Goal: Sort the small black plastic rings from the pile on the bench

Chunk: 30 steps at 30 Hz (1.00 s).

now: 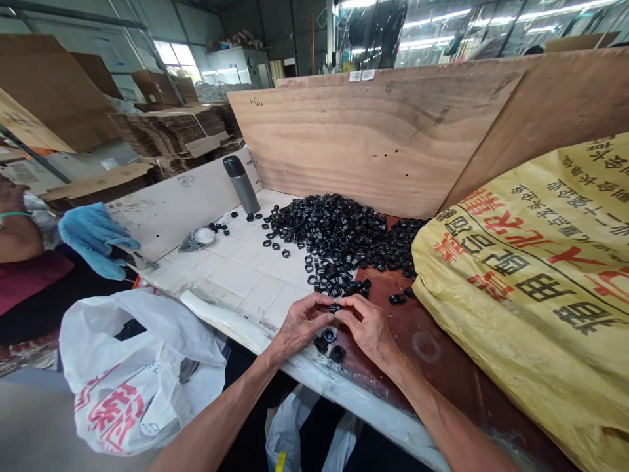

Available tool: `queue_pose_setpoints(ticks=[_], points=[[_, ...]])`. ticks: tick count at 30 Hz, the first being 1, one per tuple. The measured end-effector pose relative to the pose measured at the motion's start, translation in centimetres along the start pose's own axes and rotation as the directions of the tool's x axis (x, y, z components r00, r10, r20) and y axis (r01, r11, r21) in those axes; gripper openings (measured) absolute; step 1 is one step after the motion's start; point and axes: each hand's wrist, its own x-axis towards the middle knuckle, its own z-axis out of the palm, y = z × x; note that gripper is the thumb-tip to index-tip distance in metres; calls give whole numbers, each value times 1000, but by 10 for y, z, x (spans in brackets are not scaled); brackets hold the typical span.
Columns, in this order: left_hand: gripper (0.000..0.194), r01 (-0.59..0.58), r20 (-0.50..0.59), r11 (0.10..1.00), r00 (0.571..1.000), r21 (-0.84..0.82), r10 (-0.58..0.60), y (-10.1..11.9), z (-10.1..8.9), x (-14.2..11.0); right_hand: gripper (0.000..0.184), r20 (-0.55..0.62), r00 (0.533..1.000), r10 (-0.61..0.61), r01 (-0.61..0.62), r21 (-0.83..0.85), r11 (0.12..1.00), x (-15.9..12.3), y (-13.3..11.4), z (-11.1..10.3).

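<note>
Between the fingertips of both hands is a small black plastic ring [335,308], partly covered by the fingers. My left hand [303,322] pinches it from the left, and my right hand [366,324] pinches it from the right. Just below the hands, near the table's front edge, lie a few loose black rings [337,354]. Beyond the fingers a large heap of black rings [339,229] spreads over the white and red-brown table top, with stray ones at its left side.
A big yellow sack [535,295] takes up the right side. At the left front hangs a white plastic bag [142,367]. A grey flask [242,187] stands by the low side wall, near a blue towel [95,236]. A wooden board [373,137] closes the back. Another person's arm [19,236] shows far left.
</note>
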Motion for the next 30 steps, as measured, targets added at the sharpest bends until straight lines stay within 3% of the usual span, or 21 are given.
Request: queue_pose_setpoints(ticks=[3, 7, 9, 12, 15, 19, 22, 26, 30], points=[[28, -103, 3, 994, 995, 48, 103, -5, -3, 0, 16, 31, 997, 68, -68, -18, 998, -3, 6, 4], [21, -179, 57, 978, 983, 110, 173, -5, -4, 1, 36, 58, 998, -34, 47, -238, 970, -6, 12, 6], [21, -162, 74, 980, 985, 113, 154, -3, -2, 1, 38, 28, 998, -48, 54, -288, 956, -7, 11, 6], [25, -118, 68, 989, 991, 92, 112, -1, 0, 1, 25, -44, 999, -6, -3, -203, 979, -6, 5, 5], [29, -42, 23, 999, 999, 12, 42, 0, 1, 0, 16, 18, 998, -62, 63, -108, 992, -5, -1, 2], [30, -26, -5, 999, 1000, -25, 26, -1, 0, 0, 15, 58, 995, -82, 90, -151, 984, -5, 2, 0], [29, -38, 18, 999, 999, -22, 38, 0, 0, 0, 30, 59, 997, -53, 66, -250, 966, -6, 5, 1], [30, 2, -10, 997, 1000, -71, -3, 2, 1, 0, 18, 39, 999, -34, 40, -165, 986, -7, 1, 1], [30, 8, -13, 996, 1000, -92, -9, 3, 1, 0, 25, 62, 997, -51, 64, -224, 972, -7, 2, 2]])
